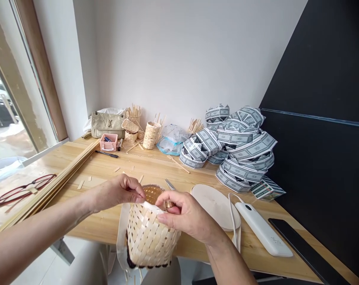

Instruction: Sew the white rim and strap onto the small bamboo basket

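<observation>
Fingers [135, 185] pinched together, the left hand [117, 192] grips a white strip [150, 206] along the top of a woven basket [152, 237], lower center of the frame, while the right hand [191, 218], thumb and forefinger slightly parted, clasps the same edge.

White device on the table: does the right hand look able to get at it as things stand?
Probably yes, once the right hand leaves the woven basket: the white device lies nearby with its top uncovered, though a white cable loops beside it.
</observation>
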Tool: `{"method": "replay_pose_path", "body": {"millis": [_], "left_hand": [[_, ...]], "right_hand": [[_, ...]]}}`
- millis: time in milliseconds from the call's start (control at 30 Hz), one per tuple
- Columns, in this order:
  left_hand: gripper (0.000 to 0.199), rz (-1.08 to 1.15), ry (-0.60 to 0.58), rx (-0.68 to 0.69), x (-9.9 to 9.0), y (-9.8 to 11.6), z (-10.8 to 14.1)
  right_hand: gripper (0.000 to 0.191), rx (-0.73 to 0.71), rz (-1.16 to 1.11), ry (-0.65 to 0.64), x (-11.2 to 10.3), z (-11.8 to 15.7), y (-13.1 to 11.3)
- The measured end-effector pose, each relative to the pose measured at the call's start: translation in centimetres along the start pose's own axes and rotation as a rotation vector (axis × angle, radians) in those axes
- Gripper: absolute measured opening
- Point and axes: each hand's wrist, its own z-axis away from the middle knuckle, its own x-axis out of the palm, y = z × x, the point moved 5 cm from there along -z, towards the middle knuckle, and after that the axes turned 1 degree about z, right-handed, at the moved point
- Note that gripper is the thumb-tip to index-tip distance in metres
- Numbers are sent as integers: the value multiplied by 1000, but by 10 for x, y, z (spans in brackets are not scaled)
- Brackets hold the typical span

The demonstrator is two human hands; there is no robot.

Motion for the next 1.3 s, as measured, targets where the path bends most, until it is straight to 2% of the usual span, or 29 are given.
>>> {"method": "replay_pose_path", "body": {"millis": [100,200,300,467,667,967,1133,1300], "left_hand": [[15,-137,-89,49,-1,9,0],[16,-217,-161,85,-2,16,-1],[16,-90,-191,41,-3,15,-4],[16,159,-178,-99,-3,7,-6],[23,159,-156,-195,-1,4,-4],[26,180,-119,-144,0,8,-9],[19,152,-119,-131,0,8,-11],[14,136,-121,-146,-1,6,-9]], "right_hand": [[29,5,-27,28,-1,0,0],[19,24,-3,-3,0,0,1],[13,35,-26,-23,1,0,1],[13,21,-71,-45,4,0,0],[13,-6,-26,-26,3,-1,-2],[18,32,-57,-65,5,-1,5],[16,28,-2,-53,5,-1,7],[17,46,-54,-58,5,-1,6]]}}
